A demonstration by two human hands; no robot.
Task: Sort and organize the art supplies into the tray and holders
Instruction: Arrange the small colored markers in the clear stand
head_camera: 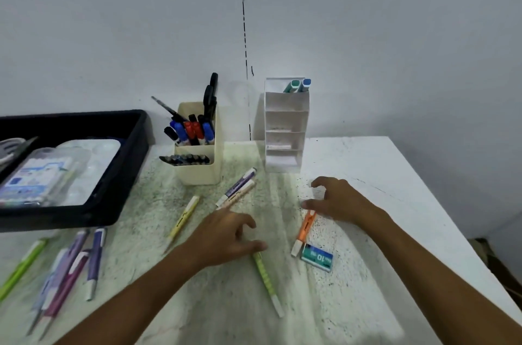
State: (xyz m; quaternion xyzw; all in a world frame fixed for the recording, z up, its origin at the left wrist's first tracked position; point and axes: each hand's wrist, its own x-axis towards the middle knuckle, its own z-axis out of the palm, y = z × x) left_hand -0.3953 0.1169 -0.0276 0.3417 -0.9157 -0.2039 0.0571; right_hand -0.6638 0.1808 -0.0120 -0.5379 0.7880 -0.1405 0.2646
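Head view: the green highlighter (267,282) is touched at its upper end by the loosely spread left hand (226,237); nothing is gripped. Light, stiff, probably slippery, it is best pinched mid-barrel. The right hand (336,200) is spread above the orange highlighter (305,227).

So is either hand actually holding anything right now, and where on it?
Nothing is clearly held. The left hand hovers over the green pen; the right hand curls around a small white item, the grip itself too blurred to confirm.
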